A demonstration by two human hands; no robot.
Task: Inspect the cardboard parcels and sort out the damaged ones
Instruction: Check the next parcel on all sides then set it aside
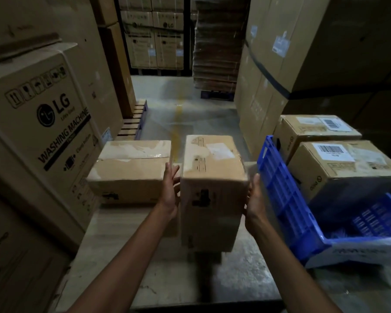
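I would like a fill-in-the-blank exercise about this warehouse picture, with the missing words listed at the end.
1. The held parcel is pressed between the left hand and the ____ hand.
2. The plastic crate to the right of it is ____ in colour.
3. The large carton on the left is printed with the words "washing ____".
4. The two boxes beyond the crate each carry a white label with a ____.

Missing words: right; blue; machine; barcode

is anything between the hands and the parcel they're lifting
Nothing visible. The left hand and the right hand press flat on opposite sides of the parcel, with no gap or object between.
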